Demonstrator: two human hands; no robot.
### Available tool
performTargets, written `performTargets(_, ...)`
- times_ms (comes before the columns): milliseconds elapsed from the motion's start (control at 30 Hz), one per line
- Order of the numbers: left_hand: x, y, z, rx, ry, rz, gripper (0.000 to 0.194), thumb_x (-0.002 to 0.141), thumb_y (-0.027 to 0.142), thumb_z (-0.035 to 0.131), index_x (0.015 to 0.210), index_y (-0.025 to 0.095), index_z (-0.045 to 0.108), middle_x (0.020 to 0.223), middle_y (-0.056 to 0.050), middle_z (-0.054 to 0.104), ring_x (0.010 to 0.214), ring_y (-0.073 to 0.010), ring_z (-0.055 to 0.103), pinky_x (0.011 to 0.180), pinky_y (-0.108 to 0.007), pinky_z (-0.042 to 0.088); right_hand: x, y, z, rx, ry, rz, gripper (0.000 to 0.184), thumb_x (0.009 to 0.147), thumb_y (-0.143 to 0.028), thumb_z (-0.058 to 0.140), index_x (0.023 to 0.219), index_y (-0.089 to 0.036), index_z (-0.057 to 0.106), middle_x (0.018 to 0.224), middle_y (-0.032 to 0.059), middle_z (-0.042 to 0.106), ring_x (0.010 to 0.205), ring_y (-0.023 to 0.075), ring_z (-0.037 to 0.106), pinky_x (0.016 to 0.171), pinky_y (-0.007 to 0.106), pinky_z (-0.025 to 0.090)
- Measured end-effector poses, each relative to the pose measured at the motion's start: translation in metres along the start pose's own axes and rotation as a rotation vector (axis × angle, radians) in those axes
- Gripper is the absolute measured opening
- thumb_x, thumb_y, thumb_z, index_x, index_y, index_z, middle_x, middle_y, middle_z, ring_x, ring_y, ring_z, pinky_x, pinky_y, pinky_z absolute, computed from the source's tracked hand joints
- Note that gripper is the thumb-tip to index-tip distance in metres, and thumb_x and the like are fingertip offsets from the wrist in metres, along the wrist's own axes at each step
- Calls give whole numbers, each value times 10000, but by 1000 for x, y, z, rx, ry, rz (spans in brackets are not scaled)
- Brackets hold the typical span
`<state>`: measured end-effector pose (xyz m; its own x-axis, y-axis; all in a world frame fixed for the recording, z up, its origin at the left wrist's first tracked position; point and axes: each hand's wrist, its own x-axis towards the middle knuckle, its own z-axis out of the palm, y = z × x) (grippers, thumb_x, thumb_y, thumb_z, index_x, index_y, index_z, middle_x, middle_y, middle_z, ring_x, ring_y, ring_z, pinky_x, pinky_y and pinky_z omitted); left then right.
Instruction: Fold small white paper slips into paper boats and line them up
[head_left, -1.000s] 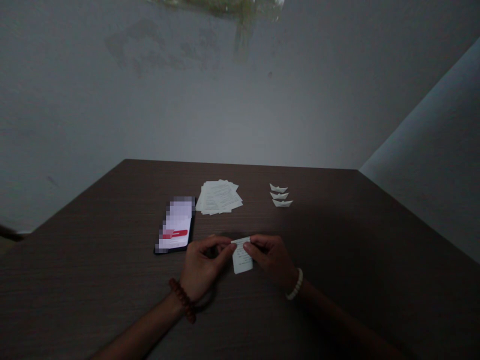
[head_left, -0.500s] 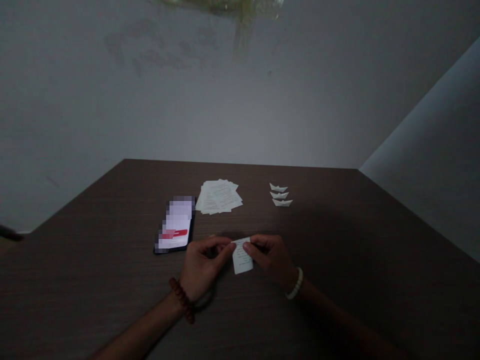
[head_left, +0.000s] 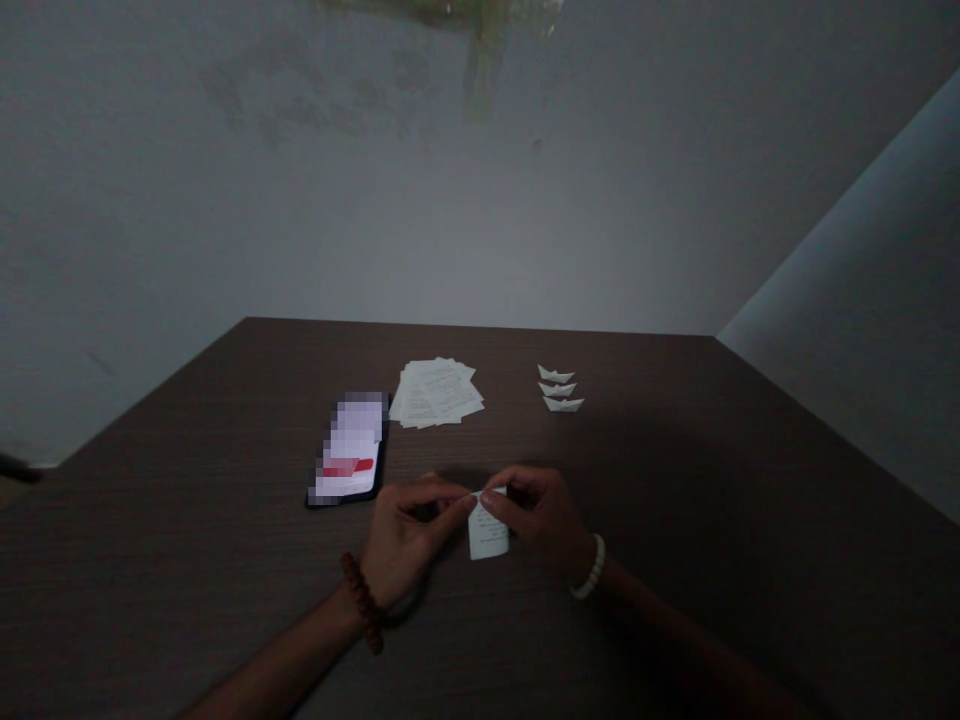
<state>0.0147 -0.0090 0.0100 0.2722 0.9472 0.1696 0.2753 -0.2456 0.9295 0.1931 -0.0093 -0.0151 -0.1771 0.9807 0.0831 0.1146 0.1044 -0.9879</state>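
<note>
A small folded piece of printed paper (head_left: 489,535) hangs between my two hands, just above the front of the table. My left hand (head_left: 411,532), with a brown bead bracelet at the wrist, pinches its upper left corner between thumb and forefinger. My right hand (head_left: 541,520), wearing a pale bead bracelet, grips the top edge near the middle with the thumb in front. Both thumbs almost meet there. The fingers behind the paper are partly hidden.
On the dark wooden table (head_left: 225,440), a lit phone (head_left: 349,450) lies left of my hands. Behind it is a loose pile of printed paper sheets (head_left: 437,393). Three folded paper boats (head_left: 559,389) stand in a column to the right. A stained grey wall (head_left: 480,220) rises behind.
The paper has tipped and dropped slightly, its lower edge now a little nearer me. My thumbs have moved closer together along its top edge.
</note>
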Motion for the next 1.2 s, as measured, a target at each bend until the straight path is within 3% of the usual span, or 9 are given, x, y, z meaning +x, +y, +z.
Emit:
performTargets(233,-1,-4,-3,20,-63,28,211,853,324,581,850,213,761,674,-28,676,657,-161,545,669,-292,425,2,1,-2,36,-15,36,184,723,-328,688,708,-146,676,566,-9,604,503,103,531,495,221,416)
performTargets(467,0,-6,-6,28,-44,37,219,843,327,590,787,195,755,630,-28,641,605,-149,529,585,-272,404,3,0,-11,116,-20,60,200,684,-345,730,680,-152,678,612,5,661,538,116,585,517,228,460)
performTargets(767,0,-10,-5,16,-52,58,222,849,325,590,751,195,741,637,-31,646,623,-152,527,624,-292,409,5,1,-13,190,-53,95,200,658,-333,757,658,-145,687,625,13,689,531,111,597,531,229,474)
performTargets(967,1,-7,-4,-12,-35,-16,223,825,319,607,710,183,741,643,-30,659,643,-160,537,640,-291,405,6,4,-14,243,-82,95,191,659,-315,759,655,-140,682,625,8,690,533,109,595,535,224,464)
performTargets(1200,3,-6,-2,-44,-48,-73,224,804,331,618,710,163,733,653,-30,659,637,-152,547,629,-271,416,6,4,-13,155,-57,64,238,678,-364,743,663,-139,666,619,12,681,529,113,591,525,227,465)
